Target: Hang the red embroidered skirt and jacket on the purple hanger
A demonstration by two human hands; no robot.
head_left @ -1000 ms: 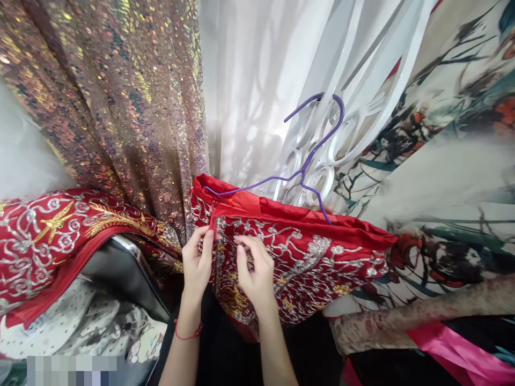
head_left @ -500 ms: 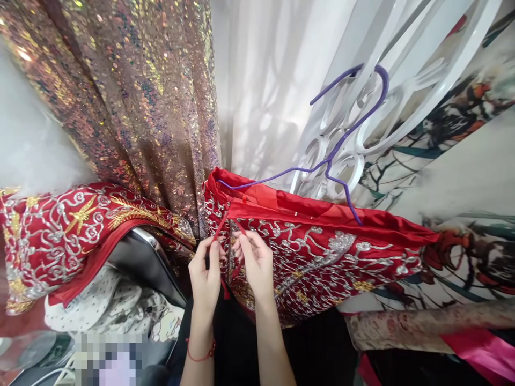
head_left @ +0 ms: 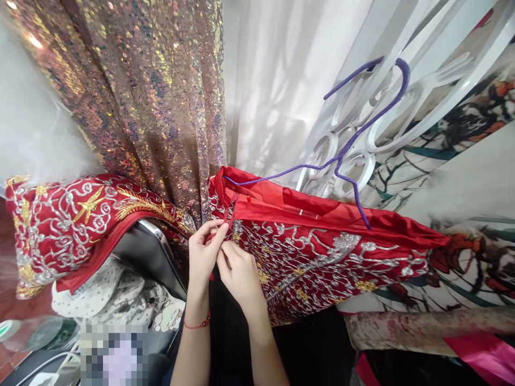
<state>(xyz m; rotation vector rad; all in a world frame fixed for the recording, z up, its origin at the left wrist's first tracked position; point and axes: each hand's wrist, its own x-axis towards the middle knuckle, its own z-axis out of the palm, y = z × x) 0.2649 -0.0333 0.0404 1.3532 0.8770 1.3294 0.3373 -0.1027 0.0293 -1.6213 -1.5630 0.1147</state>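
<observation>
A red skirt-like garment [head_left: 322, 252] with silver and gold embroidery hangs open at the waistband, a purple hanger [head_left: 341, 155] tucked inside it. Thin red tie cords [head_left: 229, 213] come down from the left end of the waistband. My left hand [head_left: 205, 254] pinches the cords just below the band. Close against it, my right hand [head_left: 241, 276] is also closed, fingertips together on the cords' lower part. The fingers hide how the cords cross. A red string bracelet [head_left: 197, 323] circles my left wrist.
On the left, a matching red embroidered piece [head_left: 92, 214] drapes over a black chair back [head_left: 147, 252]. A sequin curtain [head_left: 161, 96] hangs behind. White openwork furniture [head_left: 402, 118] stands behind the hanger. A plastic bottle [head_left: 44, 333] lies lower left.
My hands were apart, first at the waistband, then each with a cord. Now they have come together, the right moving left to meet the left. The view has shifted, putting the hanger farther right.
</observation>
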